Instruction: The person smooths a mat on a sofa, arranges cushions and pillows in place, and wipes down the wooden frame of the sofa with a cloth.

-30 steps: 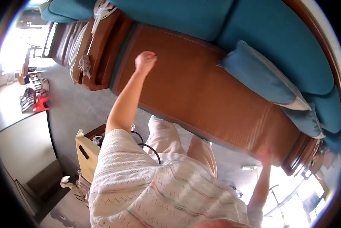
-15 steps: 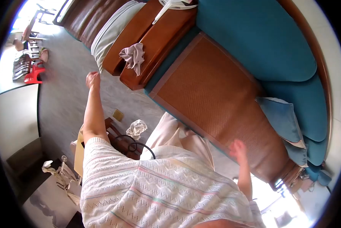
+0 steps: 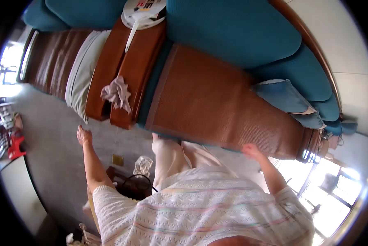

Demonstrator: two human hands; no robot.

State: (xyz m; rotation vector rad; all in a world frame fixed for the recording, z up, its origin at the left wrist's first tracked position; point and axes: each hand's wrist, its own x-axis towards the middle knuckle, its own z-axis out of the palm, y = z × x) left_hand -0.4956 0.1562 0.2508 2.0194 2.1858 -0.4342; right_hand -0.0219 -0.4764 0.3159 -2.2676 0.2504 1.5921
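My left hand (image 3: pixel 84 135) is held out over the grey floor at the left, below a pale cushion (image 3: pixel 82 76). Its fingers look partly apart and hold nothing visible. Near the front edge of the brown seat mat (image 3: pixel 208 98) is my right hand (image 3: pixel 252 151), its fingers bent and too blurred to make out. A crumpled pinkish-grey cloth (image 3: pixel 117 95) lies on the wooden armrest (image 3: pixel 141 61), up and to the right of my left hand. Farther back on the armrest sits a white hand fan (image 3: pixel 144 13). Neither hand touches these things.
Teal backrests (image 3: pixel 233 30) line the sofa, with blue pillows (image 3: pixel 283 96) at its right part. On the floor are a small yellowish box (image 3: pixel 118 160) and a crumpled translucent bag (image 3: pixel 143 166). A red stool (image 3: pixel 16 148) stands far left.
The view has swung along the sofa, bringing the armrest, cloth and fan fully in. My left hand has gone from above the mat to over the floor. My right arm has also shifted.
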